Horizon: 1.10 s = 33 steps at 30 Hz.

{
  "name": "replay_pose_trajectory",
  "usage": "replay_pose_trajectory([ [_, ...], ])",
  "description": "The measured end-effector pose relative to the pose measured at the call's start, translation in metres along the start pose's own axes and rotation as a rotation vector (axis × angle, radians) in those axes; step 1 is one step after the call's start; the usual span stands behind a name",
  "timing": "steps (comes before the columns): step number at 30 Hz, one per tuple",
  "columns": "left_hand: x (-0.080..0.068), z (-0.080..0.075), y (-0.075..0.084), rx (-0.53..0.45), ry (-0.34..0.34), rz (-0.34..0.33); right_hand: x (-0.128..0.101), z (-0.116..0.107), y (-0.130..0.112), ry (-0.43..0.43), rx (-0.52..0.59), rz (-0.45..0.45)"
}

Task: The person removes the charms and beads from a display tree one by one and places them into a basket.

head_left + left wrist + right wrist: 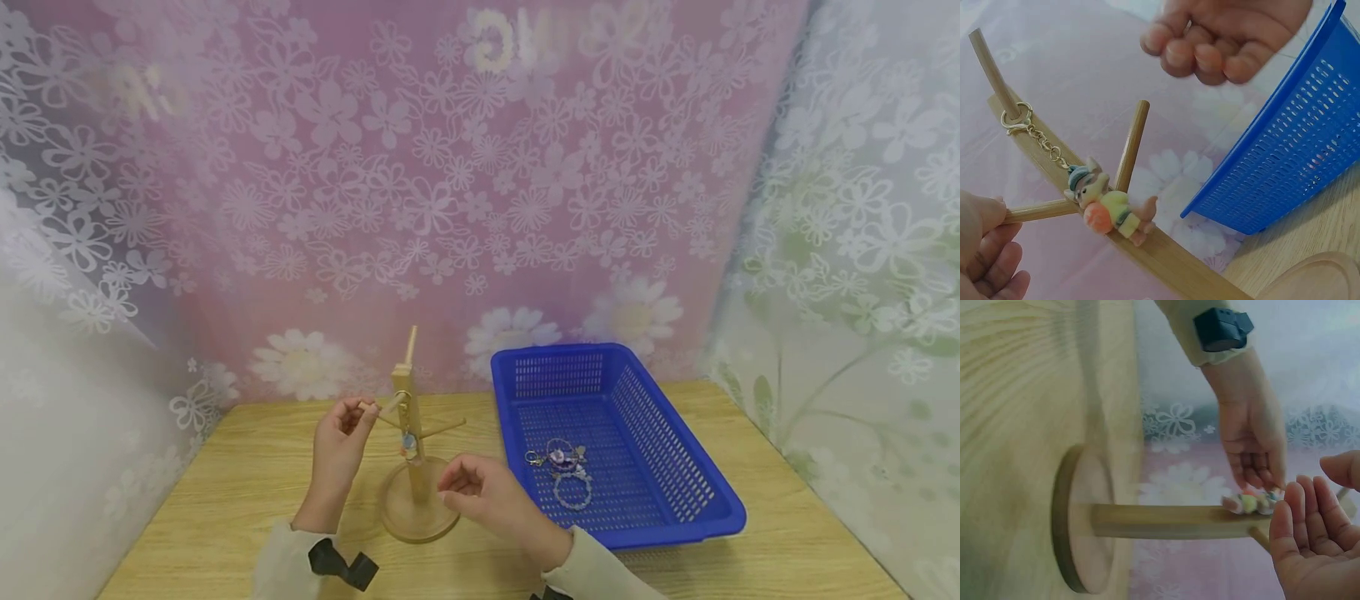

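Observation:
A wooden stand [417, 486] with a round base and several pegs stands upright on the table. From one of its upper pegs a keychain [1124, 215] hangs by a gold clasp and chain; its charm is a small animal figure in a cap and yellow top, with an orange ball. My left hand [339, 446] pinches the end of a lower peg [1041, 211] between thumb and fingers. To the right of the post, my right hand [491, 497] hovers with loosely bent fingers and nothing in it, as the right wrist view also shows.
A blue plastic basket [498, 417] with slotted walls sits on the right of the wood-grain table [217, 492]. Inside lie a pale beaded bracelet [573, 505], a purple trinket [561, 457] and a gold ring clasp [533, 458]. Flowered curtains [435, 208] enclose the back and sides.

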<state>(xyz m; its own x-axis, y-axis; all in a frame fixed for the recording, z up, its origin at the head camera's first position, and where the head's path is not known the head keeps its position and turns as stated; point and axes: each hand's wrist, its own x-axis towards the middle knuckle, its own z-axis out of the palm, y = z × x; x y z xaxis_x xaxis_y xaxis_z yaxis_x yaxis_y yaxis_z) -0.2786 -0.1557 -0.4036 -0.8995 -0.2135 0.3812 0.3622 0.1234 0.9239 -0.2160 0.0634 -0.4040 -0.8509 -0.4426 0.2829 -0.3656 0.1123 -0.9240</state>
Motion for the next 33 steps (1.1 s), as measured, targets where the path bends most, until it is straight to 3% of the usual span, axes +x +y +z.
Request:
replay_pose_trajectory([
  [15,-0.008,0.002,-0.003,-0.043,-0.006,0.026,-0.003,0.030,0.033,0.123,0.045,0.128],
  [26,-0.016,0.002,0.004,-0.013,-0.001,-0.031,0.002,0.041,0.044,0.267,0.156,0.187],
  [33,-0.017,-0.001,0.007,0.007,-0.042,-0.058,0.009,0.048,0.045,0.335,0.199,0.197],
])
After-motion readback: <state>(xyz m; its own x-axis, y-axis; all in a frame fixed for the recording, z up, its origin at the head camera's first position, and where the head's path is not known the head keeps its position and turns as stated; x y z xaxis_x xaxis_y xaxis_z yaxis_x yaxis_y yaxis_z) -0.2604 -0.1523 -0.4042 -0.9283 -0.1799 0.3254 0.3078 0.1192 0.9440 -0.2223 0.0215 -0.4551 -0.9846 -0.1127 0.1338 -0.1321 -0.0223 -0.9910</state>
